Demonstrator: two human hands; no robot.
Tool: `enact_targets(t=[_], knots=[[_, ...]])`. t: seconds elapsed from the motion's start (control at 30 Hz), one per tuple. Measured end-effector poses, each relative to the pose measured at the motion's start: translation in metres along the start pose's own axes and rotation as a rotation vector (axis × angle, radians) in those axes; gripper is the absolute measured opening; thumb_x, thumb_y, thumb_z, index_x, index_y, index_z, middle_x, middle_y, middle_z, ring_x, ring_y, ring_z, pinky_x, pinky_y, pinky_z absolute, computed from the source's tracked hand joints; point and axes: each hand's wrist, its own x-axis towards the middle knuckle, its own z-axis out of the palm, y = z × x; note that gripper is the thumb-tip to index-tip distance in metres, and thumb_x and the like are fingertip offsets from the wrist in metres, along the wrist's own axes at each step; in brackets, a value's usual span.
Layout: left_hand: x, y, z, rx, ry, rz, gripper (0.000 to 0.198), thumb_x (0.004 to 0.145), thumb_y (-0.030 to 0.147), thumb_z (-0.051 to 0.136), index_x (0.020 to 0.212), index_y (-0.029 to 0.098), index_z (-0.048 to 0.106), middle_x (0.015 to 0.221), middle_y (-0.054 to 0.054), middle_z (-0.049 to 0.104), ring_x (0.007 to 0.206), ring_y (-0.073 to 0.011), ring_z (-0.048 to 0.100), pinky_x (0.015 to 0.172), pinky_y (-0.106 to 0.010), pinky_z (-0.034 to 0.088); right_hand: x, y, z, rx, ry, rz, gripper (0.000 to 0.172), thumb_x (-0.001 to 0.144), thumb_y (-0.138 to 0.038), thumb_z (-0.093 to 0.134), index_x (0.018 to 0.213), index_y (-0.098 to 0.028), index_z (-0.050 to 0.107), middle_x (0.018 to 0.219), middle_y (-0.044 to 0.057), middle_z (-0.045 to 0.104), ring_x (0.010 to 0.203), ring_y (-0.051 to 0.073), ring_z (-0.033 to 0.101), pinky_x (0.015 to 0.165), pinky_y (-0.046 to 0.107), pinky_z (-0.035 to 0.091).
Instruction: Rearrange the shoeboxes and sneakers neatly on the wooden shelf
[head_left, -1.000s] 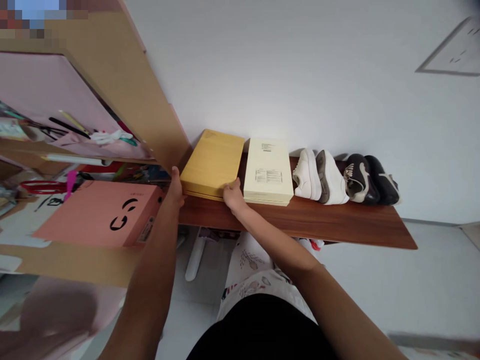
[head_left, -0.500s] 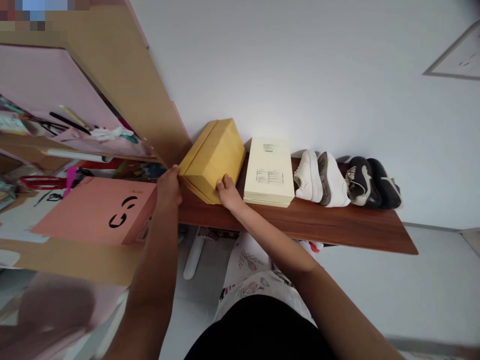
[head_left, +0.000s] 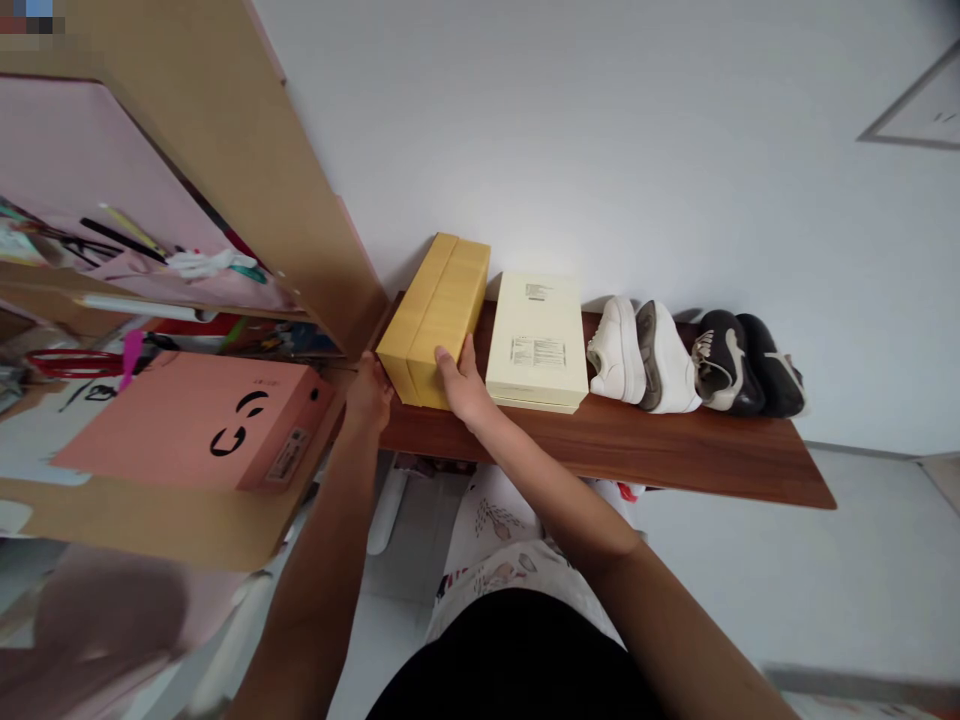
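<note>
A yellow shoebox (head_left: 442, 310) stands on its long side at the left end of the brown wooden shelf (head_left: 600, 445). My left hand (head_left: 369, 392) grips its lower left corner, fingers partly hidden behind the edge. My right hand (head_left: 463, 382) presses on the near right side, thumb on the front and fingers along the side. Just to the right lies a cream shoebox (head_left: 537, 335), flat on the shelf, with a narrow gap between the two boxes.
White sneakers (head_left: 637, 355) and black shoes (head_left: 746, 365) line the shelf farther right, against the wall. On the desk (head_left: 150, 520) to the left lies a pink box (head_left: 195, 420) among papers and stationery. A wooden side panel (head_left: 300, 200) rises beside the shelf's left end.
The yellow box has turned from a slanted, tilted pose to a straighter one on its side. Both hands have shifted slightly to the right with it.
</note>
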Motion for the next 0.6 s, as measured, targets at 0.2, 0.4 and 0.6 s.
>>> enact_targets(t=[0.2, 0.4, 0.6], knots=[[0.0, -0.034, -0.003, 0.015, 0.016, -0.303, 0.01, 0.091, 0.022, 0.059, 0.093, 0.02, 0.068, 0.081, -0.004, 0.07, 0.078, -0.0156, 0.07, 0.082, -0.032, 0.06, -0.009, -0.001, -0.016, -0.038, -0.008, -0.154, 0.095, 0.099, -0.073, 0.036, 0.168, -0.02, 0.001, 0.175, 0.006, 0.016, 0.162, 0.023, 0.014, 0.132, 0.047, 0.01], [0.001, -0.018, -0.023, -0.143, 0.087, -0.242, 0.02, 0.088, 0.04, 0.07, 0.1, 0.025, 0.068, 0.096, -0.004, 0.074, 0.091, -0.0196, 0.072, 0.081, -0.035, 0.061, -0.015, 0.007, -0.023, -0.157, 0.014, -0.205, 0.092, 0.099, -0.077, 0.027, 0.168, -0.017, 0.017, 0.173, 0.008, 0.024, 0.161, 0.024, 0.016, 0.132, 0.045, 0.012], [0.007, 0.003, -0.037, -0.175, 0.066, 0.05, 0.032, 0.091, 0.042, 0.065, 0.114, 0.019, 0.063, 0.112, -0.01, 0.072, 0.108, -0.023, 0.068, 0.084, -0.037, 0.059, -0.022, 0.014, -0.016, -0.204, -0.022, -0.024, 0.1, 0.093, -0.085, 0.028, 0.167, -0.018, 0.019, 0.174, 0.008, 0.02, 0.162, 0.027, 0.012, 0.132, 0.047, 0.009]])
